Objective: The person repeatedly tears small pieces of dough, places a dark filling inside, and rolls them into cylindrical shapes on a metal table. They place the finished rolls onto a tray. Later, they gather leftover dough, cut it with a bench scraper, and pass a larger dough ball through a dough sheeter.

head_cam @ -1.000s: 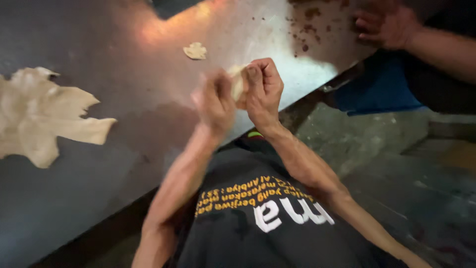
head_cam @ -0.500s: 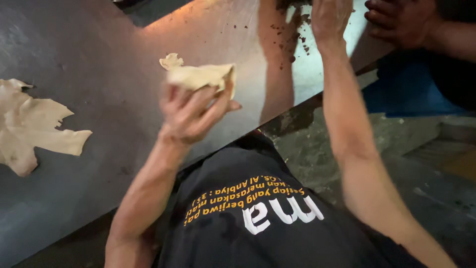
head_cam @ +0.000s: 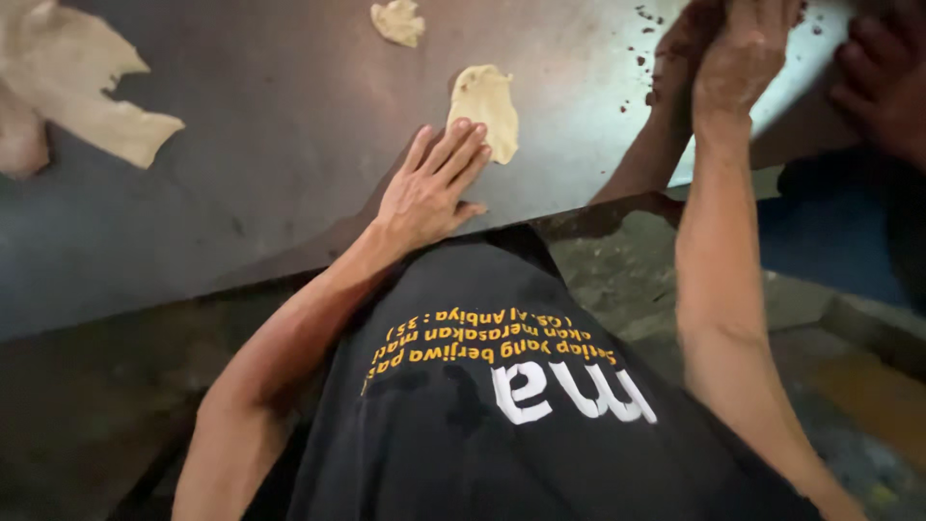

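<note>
1. No container shows; the dough and the filling lie straight on the desk (head_cam: 241, 145).
2. The desk is a grey sheet of metal with a bright glare at its upper right. Dark brown crumbs (head_cam: 648, 68) are scattered in that glare. Below the desk edge lies a dim, stained floor (head_cam: 617, 280).
3. A small flat oval dough piece (head_cam: 485, 108) lies on the desk, just past the fingertips of the left hand (head_cam: 429, 188). The two look to touch or nearly touch; I cannot tell which.
4. The left hand rests flat on the desk near its edge, fingers spread wide, holding nothing.
5. The right hand (head_cam: 743, 48) reaches to the crumbs at the upper right, well apart from the oval piece. Its fingers run out of the top edge, so I cannot tell whether they grip anything.
6. A smaller dough scrap (head_cam: 398, 21) lies above the oval piece; a large torn dough sheet (head_cam: 82, 87) lies far left.
7. Another person's hand (head_cam: 883, 82) shows at the far right.
</note>
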Available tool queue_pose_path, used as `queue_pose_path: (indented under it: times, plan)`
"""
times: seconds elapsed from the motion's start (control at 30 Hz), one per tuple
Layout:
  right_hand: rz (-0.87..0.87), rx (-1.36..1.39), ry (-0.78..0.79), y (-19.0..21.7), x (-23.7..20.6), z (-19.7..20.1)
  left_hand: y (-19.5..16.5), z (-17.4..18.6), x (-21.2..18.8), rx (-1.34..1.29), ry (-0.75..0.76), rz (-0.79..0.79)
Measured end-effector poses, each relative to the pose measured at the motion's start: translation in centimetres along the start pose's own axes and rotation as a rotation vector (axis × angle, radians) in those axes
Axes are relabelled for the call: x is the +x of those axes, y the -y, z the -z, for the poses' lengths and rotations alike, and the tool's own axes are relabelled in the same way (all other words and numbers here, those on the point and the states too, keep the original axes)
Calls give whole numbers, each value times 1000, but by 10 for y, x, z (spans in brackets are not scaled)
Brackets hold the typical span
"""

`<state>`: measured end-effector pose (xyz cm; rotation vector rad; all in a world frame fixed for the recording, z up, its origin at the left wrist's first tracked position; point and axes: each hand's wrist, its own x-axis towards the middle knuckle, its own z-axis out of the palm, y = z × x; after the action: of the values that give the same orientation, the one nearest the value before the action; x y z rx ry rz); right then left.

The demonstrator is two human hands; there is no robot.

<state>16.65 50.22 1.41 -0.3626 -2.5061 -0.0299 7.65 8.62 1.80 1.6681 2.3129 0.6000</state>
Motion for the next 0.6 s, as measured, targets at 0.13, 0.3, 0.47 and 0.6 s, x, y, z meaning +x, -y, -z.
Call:
queue_pose_path:
  times: [0.13, 0.3, 0.47, 0.6]
  plan:
    - [7, 143, -7, -21, -10, -18, 0, 4, 2, -40, -4, -14]
    - [-222, 276, 174, -56, -21, -24, 4, 0, 7, -163, -87, -12]
    - [65, 178, 205, -14, 3, 17, -1, -6, 13, -177, -127, 1]
    - [142, 435, 281, 100, 3, 38, -3, -10, 7, -87, -154, 23]
